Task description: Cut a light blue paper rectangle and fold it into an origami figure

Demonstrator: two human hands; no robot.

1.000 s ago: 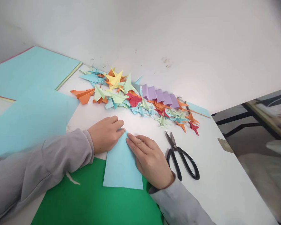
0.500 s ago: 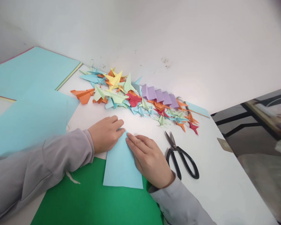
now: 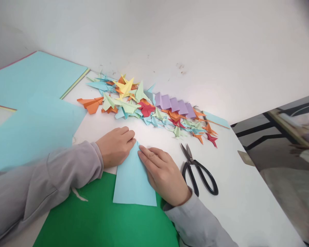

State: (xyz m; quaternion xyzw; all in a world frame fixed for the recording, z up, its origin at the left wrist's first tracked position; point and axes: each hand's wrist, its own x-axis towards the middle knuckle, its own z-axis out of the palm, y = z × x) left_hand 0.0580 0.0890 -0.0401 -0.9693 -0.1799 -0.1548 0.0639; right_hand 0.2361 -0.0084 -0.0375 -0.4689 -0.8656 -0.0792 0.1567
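A light-blue sheet of paper (image 3: 135,181) lies between my hands, its far end narrowed toward a point and its near edge straight. My left hand (image 3: 117,146), fingers curled, is closed at the upper left edge near the tip. On the right edge, my right hand (image 3: 166,175) has its fingers pressed together over the paper, fingertips close to the point; the thumb is mostly hidden. Under the near part of the sheet is a green board or sheet (image 3: 105,219). Black-handled scissors (image 3: 193,164) rest on the white table to the right, blades slightly apart.
Several folded paper planes (image 3: 126,89) in mixed colours are heaped along the wall. Beside them stands a purple zigzag-folded paper (image 3: 173,104). Large light-blue sheets (image 3: 41,120) cover the left side of the table (image 3: 237,192). Behind rises a white wall (image 3: 154,41).
Both hands keep their places at the paper's tip, with hardly any movement. The whole view has shifted very slightly.
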